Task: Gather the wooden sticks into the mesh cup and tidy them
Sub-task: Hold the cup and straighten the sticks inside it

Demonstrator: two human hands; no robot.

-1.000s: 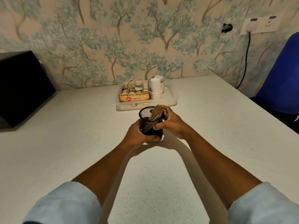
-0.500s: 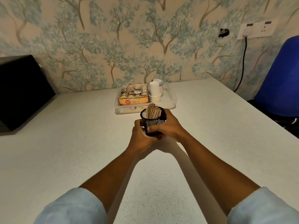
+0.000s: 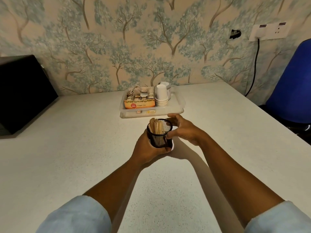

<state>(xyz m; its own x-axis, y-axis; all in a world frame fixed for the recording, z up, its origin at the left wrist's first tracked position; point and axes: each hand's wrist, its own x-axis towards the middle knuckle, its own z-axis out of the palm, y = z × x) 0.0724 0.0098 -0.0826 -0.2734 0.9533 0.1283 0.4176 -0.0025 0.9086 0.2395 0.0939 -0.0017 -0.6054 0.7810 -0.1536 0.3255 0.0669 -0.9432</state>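
On the white table [image 3: 84, 148], left hand [image 3: 148, 148] grips black mesh cup [image 3: 160, 137] of upright wooden sticks [image 3: 155, 126]; right hand [image 3: 183, 130] released.

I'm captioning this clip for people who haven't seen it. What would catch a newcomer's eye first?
The black mesh cup at the centre of the white table, full of upright wooden sticks; the left hand grips it while the right hand hovers open beside it. Behind it sits a clear tray holding tea sachets and paper cups.
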